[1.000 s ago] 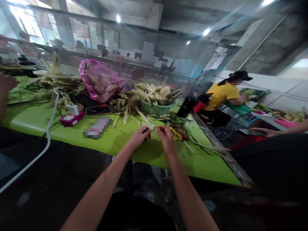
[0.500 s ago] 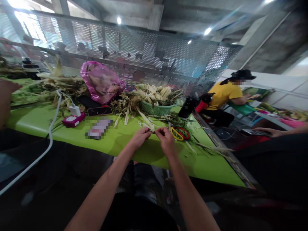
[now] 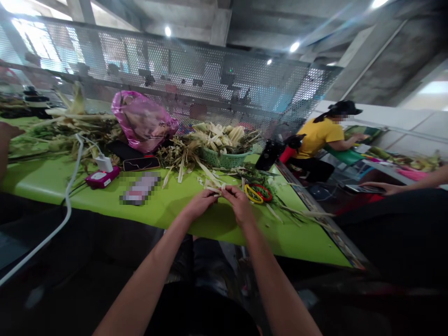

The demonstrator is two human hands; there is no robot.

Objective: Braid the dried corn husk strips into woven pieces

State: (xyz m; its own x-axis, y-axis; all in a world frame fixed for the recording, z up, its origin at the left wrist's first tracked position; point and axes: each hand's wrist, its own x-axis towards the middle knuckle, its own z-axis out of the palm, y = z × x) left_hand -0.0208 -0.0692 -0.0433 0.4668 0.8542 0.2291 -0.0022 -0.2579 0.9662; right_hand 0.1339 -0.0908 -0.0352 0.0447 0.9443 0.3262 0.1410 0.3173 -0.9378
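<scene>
Both hands pinch one pale leaf strip (image 3: 216, 188) over the green table (image 3: 168, 205): left hand (image 3: 199, 204) on its left end, right hand (image 3: 241, 205) on its right, so it runs roughly side to side. Fingertips hide its middle. Two scissors handles (image 3: 258, 193), one basket (image 3: 224, 157) behind.

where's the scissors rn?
Head view: the scissors, with yellow and red handles, lie on the green table just right of the right hand, in front of the green basket, among leaf scraps.
</scene>
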